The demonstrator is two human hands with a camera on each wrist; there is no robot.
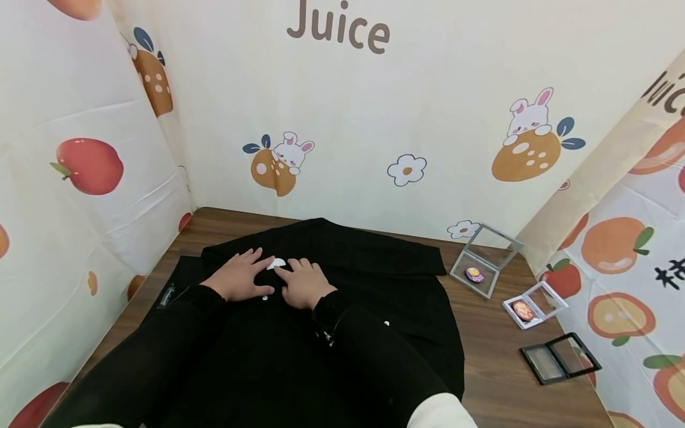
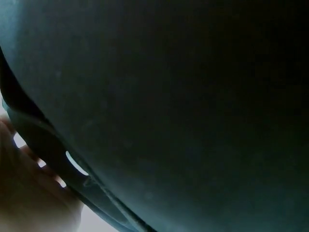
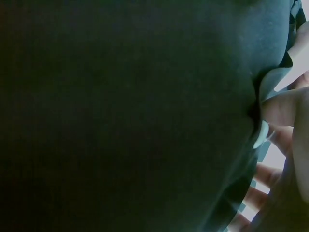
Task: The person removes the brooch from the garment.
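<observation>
A black shirt (image 1: 251, 362) with small white buttons (image 1: 264, 298) lies spread on the wooden table, one long sleeve-like strip (image 1: 385, 252) stretched across its far side. My left hand (image 1: 241, 276) rests on the shirt's upper part with the fingers spread. Close beside it, my right hand (image 1: 305, 285) lies on the same cloth, its thumb pointing toward the left hand. A white half-round patch (image 1: 276, 263) shows between the two hands. Dark cloth fills most of both wrist views; in the right wrist view the thumb (image 3: 280, 107) touches the cloth edge near a pale button (image 3: 261, 135).
Three open mirror compacts stand along the table's right side: a grey one (image 1: 489, 252), a white one (image 1: 546, 297) and a black one (image 1: 567, 351). Printed curtains (image 1: 342, 119) hang behind and beside the wooden table (image 1: 503, 368).
</observation>
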